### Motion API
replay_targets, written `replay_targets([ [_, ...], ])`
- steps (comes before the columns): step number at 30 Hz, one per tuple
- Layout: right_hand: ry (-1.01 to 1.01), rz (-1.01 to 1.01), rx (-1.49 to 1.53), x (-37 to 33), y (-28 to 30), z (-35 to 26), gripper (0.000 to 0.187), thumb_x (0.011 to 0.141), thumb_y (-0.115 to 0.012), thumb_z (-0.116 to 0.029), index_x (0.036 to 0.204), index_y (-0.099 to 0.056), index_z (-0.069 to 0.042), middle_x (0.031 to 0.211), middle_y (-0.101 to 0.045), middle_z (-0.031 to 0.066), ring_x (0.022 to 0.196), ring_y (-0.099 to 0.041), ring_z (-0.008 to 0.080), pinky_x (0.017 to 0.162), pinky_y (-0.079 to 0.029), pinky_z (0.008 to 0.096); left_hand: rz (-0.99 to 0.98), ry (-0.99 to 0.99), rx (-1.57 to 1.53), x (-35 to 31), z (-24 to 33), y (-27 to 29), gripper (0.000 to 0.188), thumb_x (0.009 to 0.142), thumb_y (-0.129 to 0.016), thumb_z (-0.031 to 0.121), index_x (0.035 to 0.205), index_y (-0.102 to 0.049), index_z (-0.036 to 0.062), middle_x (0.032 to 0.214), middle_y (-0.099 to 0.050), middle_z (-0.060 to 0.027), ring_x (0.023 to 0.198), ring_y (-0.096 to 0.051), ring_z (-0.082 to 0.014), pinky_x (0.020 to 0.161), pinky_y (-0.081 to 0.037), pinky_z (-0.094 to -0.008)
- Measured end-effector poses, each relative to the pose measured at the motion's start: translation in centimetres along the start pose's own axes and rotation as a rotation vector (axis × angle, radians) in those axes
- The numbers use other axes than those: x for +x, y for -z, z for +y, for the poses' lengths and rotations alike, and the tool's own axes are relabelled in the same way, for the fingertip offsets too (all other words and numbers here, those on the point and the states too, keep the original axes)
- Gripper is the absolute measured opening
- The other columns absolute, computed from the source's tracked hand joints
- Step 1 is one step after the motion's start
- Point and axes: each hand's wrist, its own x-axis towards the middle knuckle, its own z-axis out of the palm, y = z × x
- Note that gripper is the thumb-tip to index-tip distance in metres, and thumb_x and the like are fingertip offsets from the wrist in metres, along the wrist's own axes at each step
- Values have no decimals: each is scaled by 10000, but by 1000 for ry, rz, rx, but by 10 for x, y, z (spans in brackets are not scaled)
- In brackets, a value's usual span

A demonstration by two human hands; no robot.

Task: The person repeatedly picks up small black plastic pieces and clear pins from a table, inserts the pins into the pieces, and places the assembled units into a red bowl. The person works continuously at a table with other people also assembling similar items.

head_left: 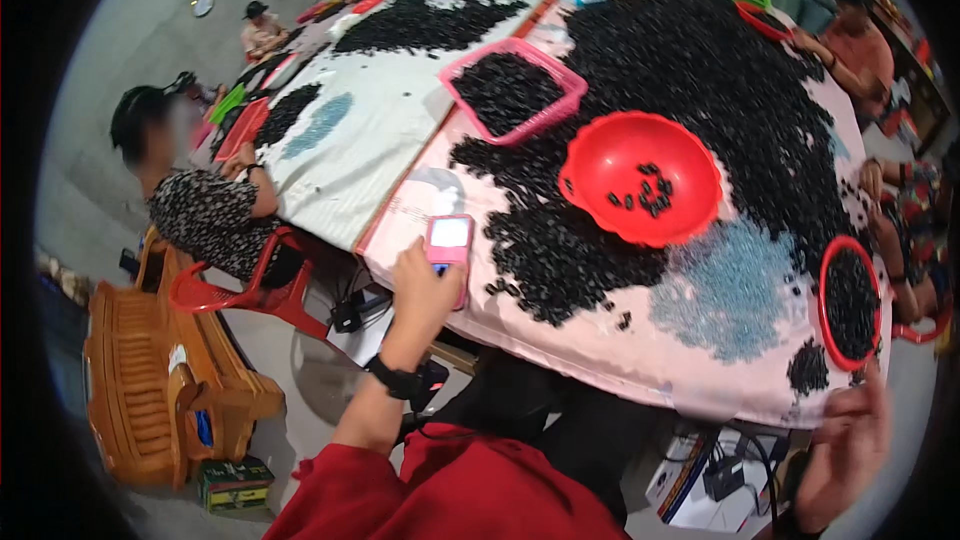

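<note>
My left hand (pixel 420 290) holds a pink phone (pixel 449 243) with a lit screen at the near edge of a table covered in pink cloth (pixel 600 345). A black watch sits on that wrist. My right hand (pixel 845 450) hangs below the table's near right edge, fingers loosely spread, holding nothing. A big heap of small black parts (pixel 700 90) covers the table. A red round bowl (pixel 640 175) with a few black parts stands in the heap, right of the phone.
A pink rectangular basket (pixel 512 88) and a smaller red bowl (pixel 850 300) hold black parts. A patch of pale blue parts (pixel 725 285) lies near the front. A person in a patterned top (pixel 205 215) sits on a red chair at the left; wooden bench (pixel 150 380) beside. Other people sit around.
</note>
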Motion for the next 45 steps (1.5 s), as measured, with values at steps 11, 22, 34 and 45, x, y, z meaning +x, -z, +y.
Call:
replay_targets([
  [11, -311, -545, -103, 61, -95, 67, 340, 1075, -546, -16, 1392, -633, 74, 1143, -750, 171, 906, -748, 196, 842, -563, 295, -65, 112, 286, 4, -3, -15, 1000, 780, -860, 426, 1482, -405, -122, 1388, -544, -308, 1304, -510, -464, 1119, -450, -514],
  [22, -318, -560, -138, 94, -123, 73, 302, 1079, -550, -40, 1334, -666, 72, 1100, -769, 157, 898, -750, 184, 854, -564, 298, 72, 199, 160, 32, -12, -16, 1004, 680, -849, 345, 1456, -437, -140, 1304, -552, -317, 1260, -500, -478, 1141, -418, -508],
  [34, -352, -506, -130, 90, -116, 82, 284, 1058, -578, -26, 1301, -695, 63, 1044, -754, 133, 833, -710, 164, 805, -557, 278, 364, 471, -745, 46, -82, 9, 865, 752, -828, 306, 1413, -488, -137, 1154, -674, -204, 1067, -642, -313, 956, -500, -389],
  [45, -384, -394, -46, 80, -81, 95, 312, 1064, -604, -78, 1333, -669, 66, 1023, -738, 110, 777, -660, 138, 756, -518, 240, 75, 1043, -747, -52, -207, 24, 321, 768, -783, 401, 850, -694, 104, 768, -586, 6, 743, -577, -132, 626, -438, -356],
])
